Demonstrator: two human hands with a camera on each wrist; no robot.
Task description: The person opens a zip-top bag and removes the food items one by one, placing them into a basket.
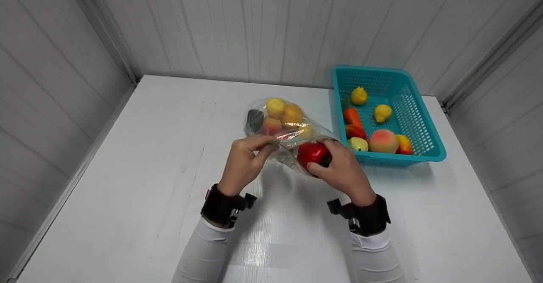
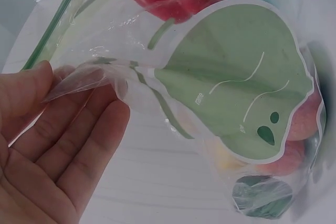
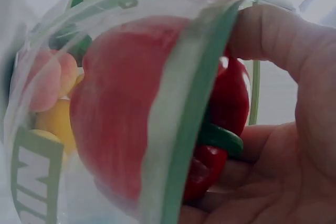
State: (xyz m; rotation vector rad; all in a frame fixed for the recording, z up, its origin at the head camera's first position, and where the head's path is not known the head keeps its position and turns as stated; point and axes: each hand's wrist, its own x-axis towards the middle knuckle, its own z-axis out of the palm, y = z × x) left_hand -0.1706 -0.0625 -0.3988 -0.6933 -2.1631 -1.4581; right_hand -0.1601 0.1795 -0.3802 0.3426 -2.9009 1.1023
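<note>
Left of the blue basket [image 1: 394, 159] on the white table [image 1: 127, 189], a clear bag [image 2: 233, 80] is bulging with fruit [image 1: 292, 115]. Farther from the basket, the left hand [image 1: 247, 160] is pinching the bag's edge between thumb and fingers. Nearer the basket, the right hand [image 1: 345, 170] is gripping a red pepper [image 1: 312, 153], which is sitting partly inside the bag's mouth. Within the basket, a rosy peach [image 1: 383, 141] is resting.
</note>
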